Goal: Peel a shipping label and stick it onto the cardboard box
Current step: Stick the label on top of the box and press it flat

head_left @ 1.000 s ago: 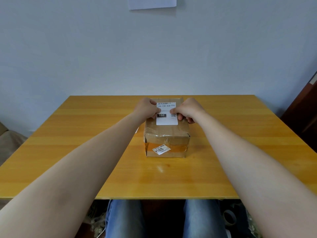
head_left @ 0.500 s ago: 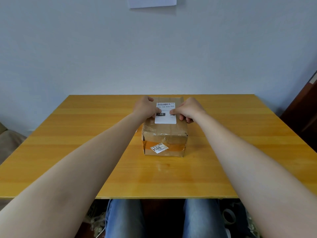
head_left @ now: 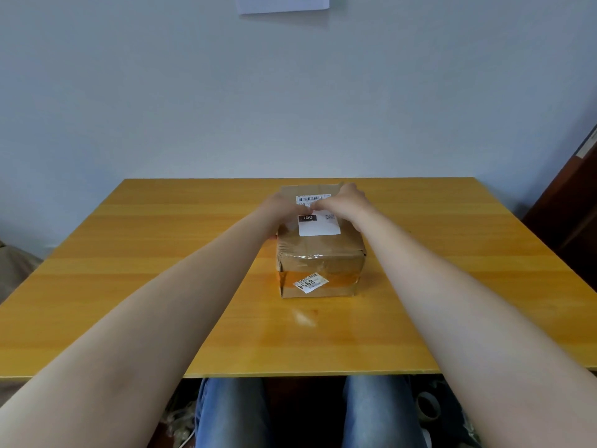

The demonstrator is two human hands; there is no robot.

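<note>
Head view: a small rectangular cardboard box [head_left: 321, 253] stands on a smooth, glossy yellow wooden table [head_left: 129, 286], near the middle and toward the far edge. The box is brown and creased, wrapped with shiny clear tape along the top seam and a band of amber tape across the front face, where a small white sticker [head_left: 310, 282] printed "8954" sits at a slant. The white rectangular shipping label [head_left: 318, 218] lies flat on the top face, with a barcode at its far end and a black block reading "150". Both hands rest on the label's middle band, fingertips meeting. The left hand [head_left: 281, 208] lies flat with its fingers laid down on the paper, gripping nothing; the right hand [head_left: 344, 203] likewise presses palm-down, though motion blur makes finger detail uncertain. A white sheet [head_left: 282, 3] hangs on the plain pale wall. Blue denim knees [head_left: 232, 412] show beneath the table edge.
</note>
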